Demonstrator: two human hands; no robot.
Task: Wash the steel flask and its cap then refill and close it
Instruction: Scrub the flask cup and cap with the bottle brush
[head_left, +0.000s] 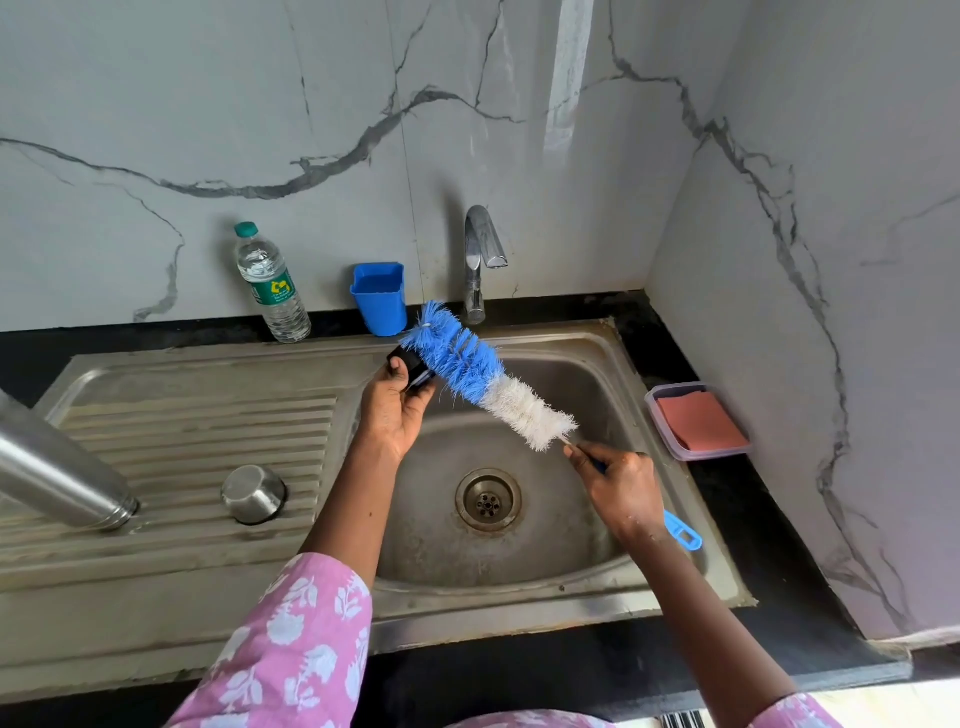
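Seemingly midway through the wash: gripping the black cap (408, 364) in the left hand (395, 410) above the sink (550, 332), clasping the bottle brush (467, 371) in the right hand (618, 488), bristles against the cap, with the steel flask (62, 478) leaning on that sink's drainboard, refilling and closing yet to do.

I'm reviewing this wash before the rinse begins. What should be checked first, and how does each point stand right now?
1. The black cap is gripped by the left hand: ok.
2. The brush is held at its handle by the right hand: ok.
3. Both are above the sink basin: ok.
4. The tap is running for a rinse: not ok, no stream visible.
5. Soap on the bristles: cannot tell.
6. The steel flask lies out of the way on the drainboard: ok.
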